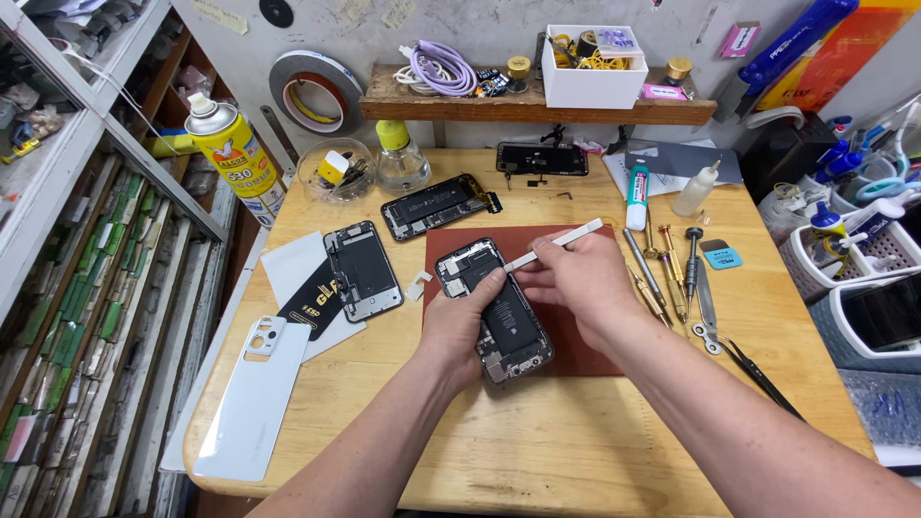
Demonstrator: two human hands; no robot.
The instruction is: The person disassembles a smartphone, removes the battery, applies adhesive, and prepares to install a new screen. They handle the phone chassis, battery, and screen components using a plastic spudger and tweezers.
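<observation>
Wooden and pale, the round-cornered work table [537, 460] fills the near part of the room. A white plastic phone back cover [251, 398] is laid at its near left edge. On a dark red mat [576, 350] in the middle, an opened black phone with its insides showing [494, 309] is held down by the left hand [463, 321], thumb pressed on its edge. A flat white pry stick [554, 244] is pinched in the closed right hand [576, 278], its tip set on the phone's top part. Metal screwdrivers [662, 269] are lined up just beside the mat. Farther back, a yellow spray can [235, 153] and a wooden wall shelf [528, 101] are seen.
</observation>
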